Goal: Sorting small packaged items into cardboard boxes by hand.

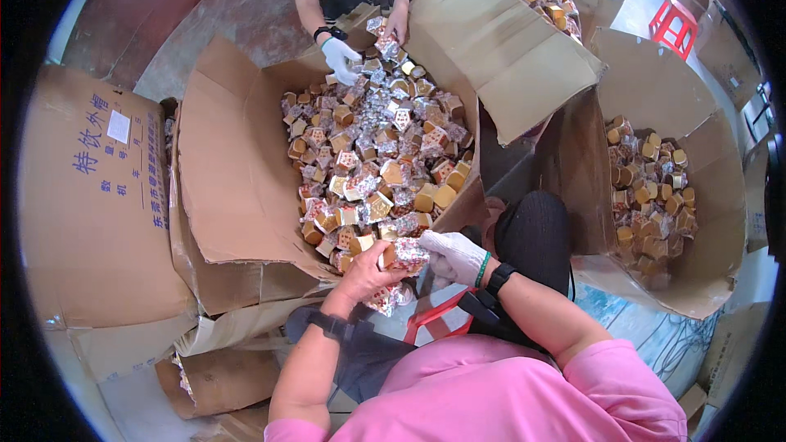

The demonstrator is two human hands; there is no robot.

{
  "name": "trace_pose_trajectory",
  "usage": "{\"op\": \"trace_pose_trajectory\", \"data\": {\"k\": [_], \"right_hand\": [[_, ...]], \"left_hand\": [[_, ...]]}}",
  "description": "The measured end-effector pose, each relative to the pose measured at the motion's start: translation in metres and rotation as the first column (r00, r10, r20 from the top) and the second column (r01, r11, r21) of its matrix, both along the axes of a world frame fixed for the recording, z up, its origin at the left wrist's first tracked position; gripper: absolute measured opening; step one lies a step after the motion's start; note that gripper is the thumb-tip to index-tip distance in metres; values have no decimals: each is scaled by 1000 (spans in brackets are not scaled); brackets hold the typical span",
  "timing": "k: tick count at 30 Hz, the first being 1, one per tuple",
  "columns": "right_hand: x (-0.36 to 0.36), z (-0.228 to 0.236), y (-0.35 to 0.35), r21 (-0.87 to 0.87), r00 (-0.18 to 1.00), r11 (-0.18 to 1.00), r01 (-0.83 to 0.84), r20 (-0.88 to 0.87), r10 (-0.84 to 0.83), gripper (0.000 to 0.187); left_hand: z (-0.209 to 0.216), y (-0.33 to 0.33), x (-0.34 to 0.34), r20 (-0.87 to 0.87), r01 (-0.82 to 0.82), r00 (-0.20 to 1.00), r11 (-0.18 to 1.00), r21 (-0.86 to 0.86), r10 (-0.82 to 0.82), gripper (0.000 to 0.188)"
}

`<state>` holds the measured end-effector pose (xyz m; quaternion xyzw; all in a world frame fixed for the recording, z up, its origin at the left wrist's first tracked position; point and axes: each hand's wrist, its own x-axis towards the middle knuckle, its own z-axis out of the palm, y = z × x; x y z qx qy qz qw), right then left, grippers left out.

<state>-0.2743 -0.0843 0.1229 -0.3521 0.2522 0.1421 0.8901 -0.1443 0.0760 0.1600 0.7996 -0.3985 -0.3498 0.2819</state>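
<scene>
At the near edge of a large open carton (237, 188), my bare left hand (366, 272) is closed round a small red-and-white patterned piece in clear plastic wrap (407, 254). My right hand (455, 256), in a white glove, pinches the wrap at the piece's right side; its fingertips are partly hidden. Just below my left hand hangs another patterned wrapped piece (381, 300). Behind both hands the carton holds a heap of small gold and patterned blocky pieces (385, 168), many wrapped in clear plastic.
Across the carton another person's gloved hand (340, 60) and bare hand (397, 23) reach into the heap, the bare one at a wrapped piece. More filled cartons stand at the right (712, 229) and far right back (499, 49). A red stool (673, 26) stands beyond.
</scene>
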Motion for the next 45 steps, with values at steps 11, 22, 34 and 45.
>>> {"op": "trace_pose_trajectory", "data": {"k": [11,22,34,45], "right_hand": [[13,-42,-18,287,898,864,413,31,-439,26],[-3,-75,-14,-246,919,888,388,182,-351,6],[-15,-73,-17,-144,931,929,340,-85,-354,4],[-13,-53,-23,-13,970,973,229,-84,-230,6]], "left_hand": [[-46,16,17,-799,-586,485,810,6,356,30],[79,-182,-99,-954,-71,291,993,-99,-74,47],[59,-172,-119,-963,-65,261,994,-85,-66,52],[124,11,50,-677,-574,582,817,50,450,31]]}}
